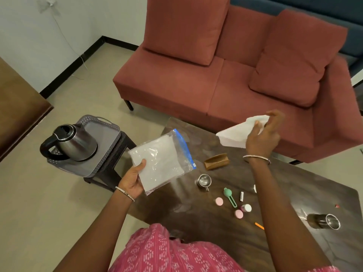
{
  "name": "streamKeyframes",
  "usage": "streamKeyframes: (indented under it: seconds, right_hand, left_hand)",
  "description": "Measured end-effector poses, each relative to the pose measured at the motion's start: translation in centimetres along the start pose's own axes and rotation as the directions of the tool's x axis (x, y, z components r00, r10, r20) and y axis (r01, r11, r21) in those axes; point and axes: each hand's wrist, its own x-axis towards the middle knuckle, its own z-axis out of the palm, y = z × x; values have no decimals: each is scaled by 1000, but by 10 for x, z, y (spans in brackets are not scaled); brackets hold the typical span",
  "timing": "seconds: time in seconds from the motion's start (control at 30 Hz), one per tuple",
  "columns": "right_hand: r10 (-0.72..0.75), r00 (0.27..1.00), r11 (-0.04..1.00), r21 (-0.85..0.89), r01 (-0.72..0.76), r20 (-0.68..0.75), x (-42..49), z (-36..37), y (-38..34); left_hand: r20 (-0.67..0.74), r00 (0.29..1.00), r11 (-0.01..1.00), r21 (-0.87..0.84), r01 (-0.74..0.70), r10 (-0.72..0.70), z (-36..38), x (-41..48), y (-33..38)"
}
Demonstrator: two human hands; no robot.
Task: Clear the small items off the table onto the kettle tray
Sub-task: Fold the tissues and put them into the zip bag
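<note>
**Both hands full over the table**

The left hand grips a clear plastic zip bag with a blue seal at its lower corner, thumb on top. The right hand pinches a white folded sheet, raised above the dark wooden table. Left of the left hand, the grey perforated plastic tray carries a steel kettle with a black handle. Between the forearms lie a small steel cup, a brown wooden holder, two pink round caps and a green plastic scoop.
</note>
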Motion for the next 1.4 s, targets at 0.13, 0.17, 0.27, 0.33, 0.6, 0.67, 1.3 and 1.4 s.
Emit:
streamKeyframes:
  seconds: [0.13, 0.17, 0.27, 0.33, 0.6, 0.67, 1.3, 1.4]
  right_hand:
    - [147, 852, 970, -242, -25, 503, -46, 25, 26]
    - [238, 774, 954, -291, -72, 587, -60, 32, 31]
    - [461, 535, 887, -360, -288, 708, -102, 53, 37]
    - [538, 435, 832, -370, -414, 722, -122, 67, 41]
    - [462, 559, 871, -234, -433, 688, -147, 113, 57]
    - [419, 589, 897, -214, -387, 691, -148, 127, 61]
    - [686, 452, 499, 83, -862, 570, -138, 123, 67]
    - [690, 387, 444, 65, -894, 611, -123, 111, 50]
  left_hand:
    - [11, 999, 999, -38, 35, -35, -6, 10, -5]
    - [21, 999, 997, -54, 47, -46, -10, 13, -8]
    - [37, 996, 993, -74, 87, -85, -25, 24, -13]
    - [44, 995, 993, -71, 95, -92, -32, 33, -16]
    - [-114, 992, 999, 3, 49, -49, -58, 74, -29]
    - [-237, 971, 995, 86, 53, -31, -69, 86, -35]
    - [-610, 787, 510, 709, 487, 97, -98, 149, -60]
    - [-314, 925, 531, 833, 159, 216, -62, 145, -36]
